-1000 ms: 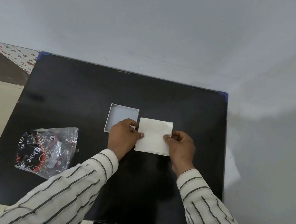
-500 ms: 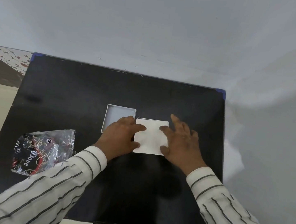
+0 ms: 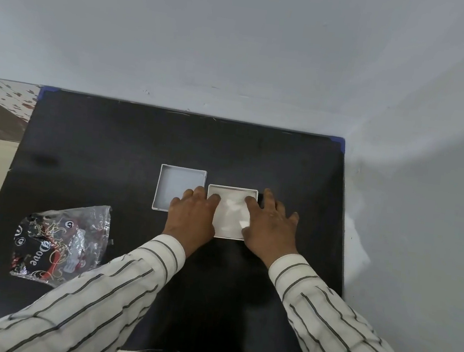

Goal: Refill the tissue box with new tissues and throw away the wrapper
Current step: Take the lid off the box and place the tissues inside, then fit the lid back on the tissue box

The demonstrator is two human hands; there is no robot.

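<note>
A square white tissue box (image 3: 233, 190) stands near the middle of the black table (image 3: 111, 145), with a stack of white tissues (image 3: 232, 214) lying inside it. My left hand (image 3: 191, 216) and my right hand (image 3: 270, 225) rest flat on the tissues from either side, fingers spread, pressing down. The box's white lid (image 3: 177, 188) lies open side up just left of the box, partly under my left hand. The crumpled clear and black wrapper (image 3: 57, 241) lies at the table's left front.
A pale wall runs close behind and to the right of the table. Blue corner guards (image 3: 45, 91) mark the table corners. Tiled floor shows at the far left.
The tissue stack went from being held above the table down into the box. Both hands let go of its edges and now lie flat on top of it.
</note>
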